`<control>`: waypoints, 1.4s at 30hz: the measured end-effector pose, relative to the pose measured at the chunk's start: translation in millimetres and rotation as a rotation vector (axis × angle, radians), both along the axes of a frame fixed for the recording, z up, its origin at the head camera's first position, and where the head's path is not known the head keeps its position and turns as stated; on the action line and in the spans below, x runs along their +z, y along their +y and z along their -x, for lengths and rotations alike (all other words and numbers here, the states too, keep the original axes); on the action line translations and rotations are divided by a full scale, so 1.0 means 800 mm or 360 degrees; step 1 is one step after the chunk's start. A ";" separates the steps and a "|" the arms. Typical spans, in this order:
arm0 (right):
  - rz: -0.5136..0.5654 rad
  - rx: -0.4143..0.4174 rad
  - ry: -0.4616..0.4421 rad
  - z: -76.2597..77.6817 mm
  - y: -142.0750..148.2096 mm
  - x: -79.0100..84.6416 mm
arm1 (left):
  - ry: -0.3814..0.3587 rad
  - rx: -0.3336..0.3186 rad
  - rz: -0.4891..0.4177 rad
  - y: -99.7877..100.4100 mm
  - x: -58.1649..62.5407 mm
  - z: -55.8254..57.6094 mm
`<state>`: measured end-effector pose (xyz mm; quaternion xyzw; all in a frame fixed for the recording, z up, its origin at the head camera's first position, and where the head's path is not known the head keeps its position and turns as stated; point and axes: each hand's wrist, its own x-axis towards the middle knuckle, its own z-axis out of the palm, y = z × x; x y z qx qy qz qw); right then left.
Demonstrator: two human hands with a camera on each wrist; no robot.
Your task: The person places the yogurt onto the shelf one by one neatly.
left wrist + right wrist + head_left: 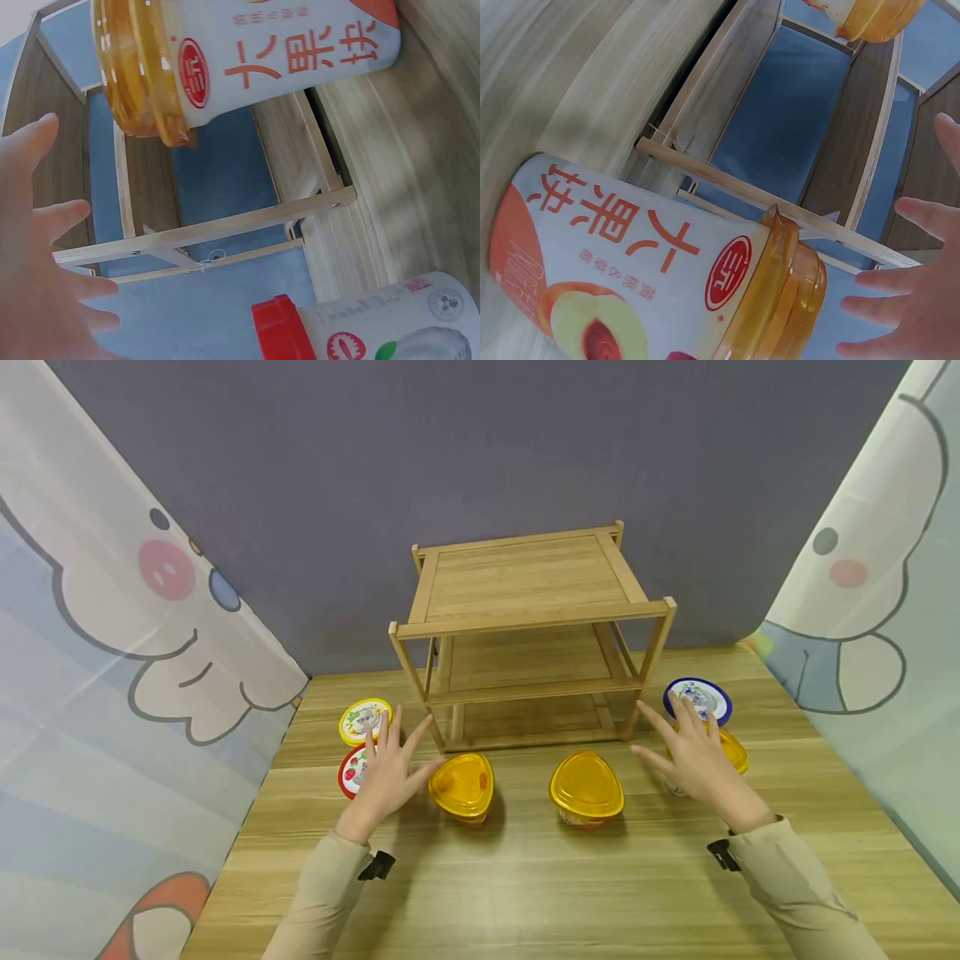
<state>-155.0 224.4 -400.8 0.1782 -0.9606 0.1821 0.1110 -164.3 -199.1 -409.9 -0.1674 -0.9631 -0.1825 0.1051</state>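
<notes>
Fingers [417,739] spread; left hand [384,783] near red-lidded round white tub [350,772], right hand [696,758] near right-side amber-lidded white tub [735,752], contact unclear.

Clear amber-yellow lids top the left middle tub [462,783], the right middle tub [587,783] and the far-right tub [735,752]. The yellow-rimmed tub [364,722], red-rimmed tub [352,772] and blue-rimmed tub [708,697] have white printed tops, red berries showing on the red one. In the right wrist view, the foremost tub [630,247] is white and orange, with orange lettering, a red oval logo and a peach print. Pale honey grain covers the shelf [525,578]; yellowish-brown streaks run across the bench [540,902]. The wall [360,468] is plain grey-blue, the left sleeve [322,881] beige.
</notes>
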 end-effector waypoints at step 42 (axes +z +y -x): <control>0.0353 0.0218 0.0013 -0.029 -0.027 -0.019 | -0.0033 0.0136 -0.1452 -0.001 0.067 0.067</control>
